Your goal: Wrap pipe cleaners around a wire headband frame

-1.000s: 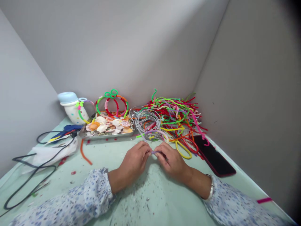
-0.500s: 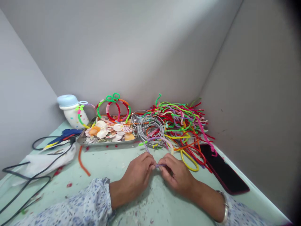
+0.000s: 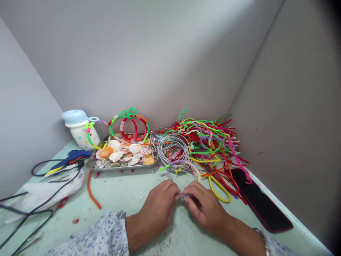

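Between the fingertips of both hands is a short stretch of purple pipe cleaner (image 3: 184, 195). My left hand (image 3: 162, 204) pinches it from the left, fingers closed. From the right, thumb and forefinger of my right hand (image 3: 204, 203) close on it, their tips almost meeting the left ones. Just beyond the knuckles rises a curved band of lilac, pink and pale yellow pipe cleaner (image 3: 183, 161) with a green tip; whether it joins the held piece is hidden by the hands. A coil of grey wire (image 3: 173, 145) lies behind it.
A metal tray (image 3: 122, 168) of seashells holds decorated hoops (image 3: 135, 128) standing upright. Right of it spreads a heap of colourful pipe cleaners (image 3: 207, 135), beside a black phone (image 3: 266, 204). At left are a bottle (image 3: 81, 131), blue-handled pliers (image 3: 76, 155), black cable (image 3: 39, 202) and an orange strip (image 3: 92, 192).
The view has shifted slightly, so the tabletop things appear a little lower. Both hands keep their pinch on the purple pipe cleaner, with only slight finger movement.
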The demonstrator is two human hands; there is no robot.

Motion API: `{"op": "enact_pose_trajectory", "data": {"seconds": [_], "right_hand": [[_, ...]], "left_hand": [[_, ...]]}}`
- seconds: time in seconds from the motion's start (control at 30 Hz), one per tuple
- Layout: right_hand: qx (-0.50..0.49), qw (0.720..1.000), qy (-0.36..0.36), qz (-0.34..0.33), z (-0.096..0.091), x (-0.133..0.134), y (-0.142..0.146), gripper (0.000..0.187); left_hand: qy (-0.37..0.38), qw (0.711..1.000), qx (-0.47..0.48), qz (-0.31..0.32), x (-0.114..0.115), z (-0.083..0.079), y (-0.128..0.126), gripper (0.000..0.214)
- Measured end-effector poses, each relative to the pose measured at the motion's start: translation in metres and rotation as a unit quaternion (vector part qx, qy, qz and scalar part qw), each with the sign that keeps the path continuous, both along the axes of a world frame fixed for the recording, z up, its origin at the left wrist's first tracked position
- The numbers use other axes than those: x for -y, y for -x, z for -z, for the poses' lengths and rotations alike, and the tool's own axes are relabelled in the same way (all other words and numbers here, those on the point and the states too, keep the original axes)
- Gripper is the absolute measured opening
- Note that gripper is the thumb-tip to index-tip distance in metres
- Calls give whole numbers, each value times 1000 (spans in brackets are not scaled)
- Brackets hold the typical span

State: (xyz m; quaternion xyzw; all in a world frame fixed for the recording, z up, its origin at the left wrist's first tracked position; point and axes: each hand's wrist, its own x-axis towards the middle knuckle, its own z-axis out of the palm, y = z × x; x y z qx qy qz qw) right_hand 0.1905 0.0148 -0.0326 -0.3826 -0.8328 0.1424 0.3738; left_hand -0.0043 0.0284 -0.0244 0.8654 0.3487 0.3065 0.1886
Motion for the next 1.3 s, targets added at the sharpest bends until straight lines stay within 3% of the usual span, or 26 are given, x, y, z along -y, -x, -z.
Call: {"op": "enact_pose_trajectory", "data": {"seconds": [0.3, 0.7, 1.3], "right_hand": [[-2, 1000, 10, -13, 0, 1, -1, 12], [-50, 999, 10, 8, -4, -2, -2, 10], [-30, 1000, -1, -6, -2, -1, -3, 11]], "left_hand": [[5, 1000, -16, 15, 2, 0, 1, 20], [21, 997, 70, 25, 2, -6, 3, 19], [7, 1000, 15, 22, 2, -1, 3, 17]]}}
